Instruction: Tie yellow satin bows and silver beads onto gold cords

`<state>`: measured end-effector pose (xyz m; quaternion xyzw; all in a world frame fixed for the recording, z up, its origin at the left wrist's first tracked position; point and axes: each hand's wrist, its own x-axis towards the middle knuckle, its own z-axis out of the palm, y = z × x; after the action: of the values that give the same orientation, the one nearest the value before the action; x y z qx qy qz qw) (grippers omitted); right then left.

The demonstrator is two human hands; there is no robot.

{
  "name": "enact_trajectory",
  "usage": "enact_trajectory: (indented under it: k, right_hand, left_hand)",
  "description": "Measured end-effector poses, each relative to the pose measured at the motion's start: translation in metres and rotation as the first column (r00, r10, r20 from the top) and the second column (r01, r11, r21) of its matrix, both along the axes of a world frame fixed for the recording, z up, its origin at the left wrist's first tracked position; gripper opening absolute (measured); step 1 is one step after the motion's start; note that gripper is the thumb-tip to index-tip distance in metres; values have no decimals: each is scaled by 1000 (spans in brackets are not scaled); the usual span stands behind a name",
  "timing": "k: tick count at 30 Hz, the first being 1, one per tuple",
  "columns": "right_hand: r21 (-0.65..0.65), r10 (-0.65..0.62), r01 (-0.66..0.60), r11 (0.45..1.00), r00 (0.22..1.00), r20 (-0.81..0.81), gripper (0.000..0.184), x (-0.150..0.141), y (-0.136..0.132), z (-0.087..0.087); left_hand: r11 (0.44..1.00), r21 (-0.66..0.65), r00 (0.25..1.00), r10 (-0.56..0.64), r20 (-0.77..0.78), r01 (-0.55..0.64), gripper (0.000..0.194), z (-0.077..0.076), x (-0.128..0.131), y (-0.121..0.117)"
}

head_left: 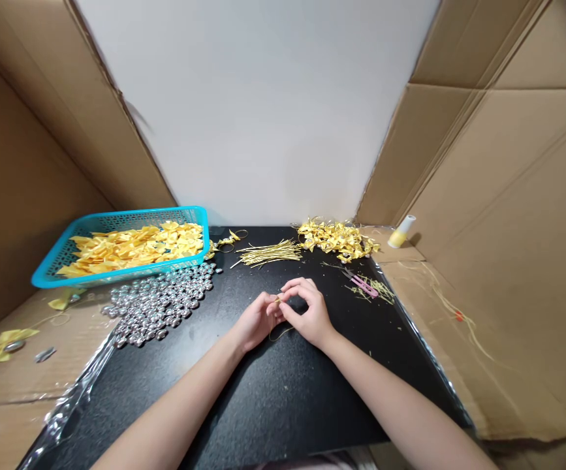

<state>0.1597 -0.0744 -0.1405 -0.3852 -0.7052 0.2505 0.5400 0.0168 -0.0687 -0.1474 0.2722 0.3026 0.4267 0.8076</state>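
Note:
Over the middle of the black table [263, 398], my left hand [257, 321] and my right hand [309, 312] meet at the fingertips. Both are closed in a pinch on a thin gold cord [281, 335], which hangs in a loop below the fingers. A small yellowish bit shows between the fingertips, too small to make out. Just beyond the hands lies a bundle of gold twist ties [270, 253]. Silver oval beads [165, 303] are spread in a heap to the left of my left hand.
A blue basket [121, 273] of yellow ribbon bows [136, 247] stands at the back left. Finished-looking bows with cords [336, 238] are piled at the back right. Pink-handled snips [361, 283] lie among clippings, near a thread spool [401, 232]. Cardboard walls flank both sides.

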Motion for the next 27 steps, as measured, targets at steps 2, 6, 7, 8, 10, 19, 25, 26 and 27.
enact_trajectory:
  k: [2, 6, 7, 8, 10, 19, 25, 26, 27]
  right_hand:
    - [-2, 0, 0, 1000, 1000, 7, 7, 0, 0, -1]
    - [-18, 5, -5, 1000, 1000, 19, 7, 1, 1, -2]
    - [-24, 9, -8, 1000, 1000, 18, 6, 1, 1, -2]
    - [-30, 12, -12, 999, 1000, 16, 6, 1, 1, -2]
    - [-38, 18, -18, 999, 1000, 6, 6, 1, 1, -2]
    - [-83, 62, -65, 994, 997, -41, 10, 0, 2, -1]
    - [-193, 62, -99, 976, 980, -190, 10, 0, 7, -5]
    - [-222, 64, -116, 968, 972, -227, 10, -1, 8, -6]
    - [-253, 66, -135, 958, 962, -265, 10, -1, 9, -7]
  left_hand:
    - [1000, -4, 1000, 3, -5, -3, 35, 0, 0, 0]
    - [1000, -4, 1000, 6, -18, -7, 35, -2, 1, 0]
    - [1000, -3, 1000, 6, -21, -6, 35, -2, 1, 0]
    - [1000, 0, 1000, 5, -25, -5, 35, -2, 2, 0]
    - [1000, 6, 999, 3, -33, -3, 36, -2, 2, 0]
    - [1000, 26, 998, -7, -68, 9, 35, -3, 1, 0]
    - [999, 44, 993, 4, -121, 1, 31, -4, -1, 3]
    - [998, 55, 991, 17, -133, -10, 31, -5, -1, 3]
    - [997, 68, 989, 34, -146, -24, 32, -5, -1, 3]
